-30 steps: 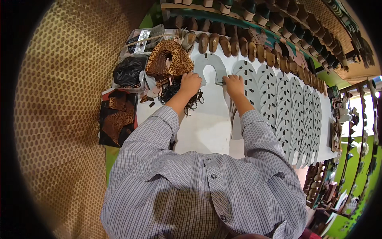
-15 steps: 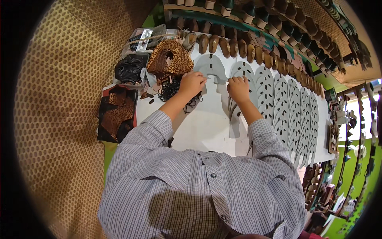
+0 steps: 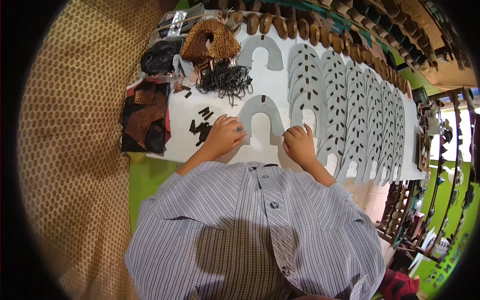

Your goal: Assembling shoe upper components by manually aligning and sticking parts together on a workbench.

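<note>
A grey U-shaped flat piece (image 3: 262, 106) with a small dark strip at the top of its curve lies on the white table (image 3: 260, 155) before me. My left hand (image 3: 225, 135) is beside its left leg, fingers apart and the fingertips at its outer edge. By the right leg is my right hand (image 3: 300, 145), its fingers loosely bent and somewhat apart. Neither hand shows a clear grip on the piece. Farther back lies another grey U-shaped piece (image 3: 275, 61). Several dark short strips (image 3: 201, 127) are scattered left of my left hand.
Overlapping rows of grey U-shaped pieces (image 3: 336, 100) cover the table's right side. Brown shoe lasts (image 3: 282, 28) line the back edge. On the left are a leopard-print bundle (image 3: 227, 40), tangled black cords (image 3: 227, 80), a black bag (image 3: 161, 57) and a dark folded fabric stack (image 3: 145, 117).
Both hands have come closer to my body, bringing one U-shaped piece from the far piece down to the near table. My fingers have loosened, and the view has shifted.
</note>
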Tool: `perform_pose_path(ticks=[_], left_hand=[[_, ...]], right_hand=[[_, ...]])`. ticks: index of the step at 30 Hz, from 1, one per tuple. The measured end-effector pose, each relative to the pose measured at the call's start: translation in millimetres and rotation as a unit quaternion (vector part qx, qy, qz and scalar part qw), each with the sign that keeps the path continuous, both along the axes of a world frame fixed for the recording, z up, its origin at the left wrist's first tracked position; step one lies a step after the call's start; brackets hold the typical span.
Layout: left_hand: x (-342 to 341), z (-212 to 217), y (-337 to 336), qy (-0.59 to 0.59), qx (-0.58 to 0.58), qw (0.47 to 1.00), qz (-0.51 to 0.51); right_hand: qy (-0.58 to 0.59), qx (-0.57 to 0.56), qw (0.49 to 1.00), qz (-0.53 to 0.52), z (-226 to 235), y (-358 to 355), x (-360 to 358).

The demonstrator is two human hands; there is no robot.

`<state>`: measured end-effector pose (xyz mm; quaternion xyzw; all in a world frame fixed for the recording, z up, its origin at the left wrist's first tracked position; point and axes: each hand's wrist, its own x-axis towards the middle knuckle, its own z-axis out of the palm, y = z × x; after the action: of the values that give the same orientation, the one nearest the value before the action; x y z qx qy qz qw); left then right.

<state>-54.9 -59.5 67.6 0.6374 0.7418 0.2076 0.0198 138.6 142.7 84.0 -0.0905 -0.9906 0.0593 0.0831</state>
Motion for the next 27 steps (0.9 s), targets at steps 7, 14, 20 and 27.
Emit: perform_pose_path(ticks=[7,14,20,27], left_hand=[[34,-10,-4,-0.089,-0.031,0.993,0.070],[51,-47,31,-0.031,-0.011,0.989,0.141],[53,-56,21,-0.020,-0.051,0.989,0.138],[59,-53,0,-0.018,-0.086,0.988,0.127]], right_hand=[[-0.004,-0.067,0.998,-0.002,-6,-19,14],[0.055,-0.062,0.996,-0.025,-53,-40,-25],[-0.004,-0.093,0.995,-0.032,-68,-52,-12],[-0.031,-0.106,0.994,-0.016,-67,-49,11]])
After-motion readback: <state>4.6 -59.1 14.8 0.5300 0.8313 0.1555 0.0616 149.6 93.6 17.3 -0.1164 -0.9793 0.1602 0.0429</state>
